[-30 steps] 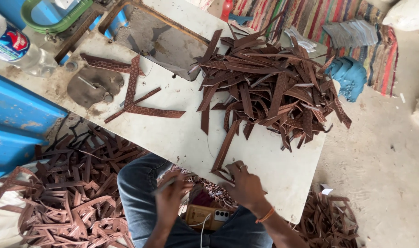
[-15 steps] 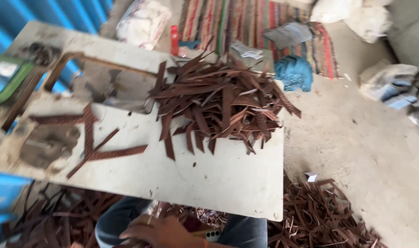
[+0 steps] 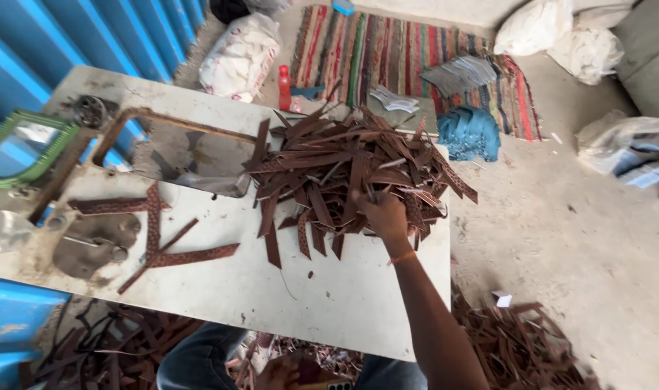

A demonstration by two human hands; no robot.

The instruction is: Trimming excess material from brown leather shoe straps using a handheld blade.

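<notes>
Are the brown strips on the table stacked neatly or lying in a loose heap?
Loose heap: the brown strips cross at all angles on the table, some overhanging its far edge. The right hand reaches into them.

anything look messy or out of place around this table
Yes. Brown strips litter the floor right of the white table, and more lie under its left end, as if spilled. The big strip pile that the right hand reaches into overhangs the table's right edge. The left hand is low, by the lap.

A striped woven rug (image 3: 387, 54) lies on the concrete floor beyond the white worktable (image 3: 221, 289). A red plastic bottle (image 3: 284, 87) stands near a white sack (image 3: 239, 54); blue corrugated wall (image 3: 91, 36) at left.
</notes>
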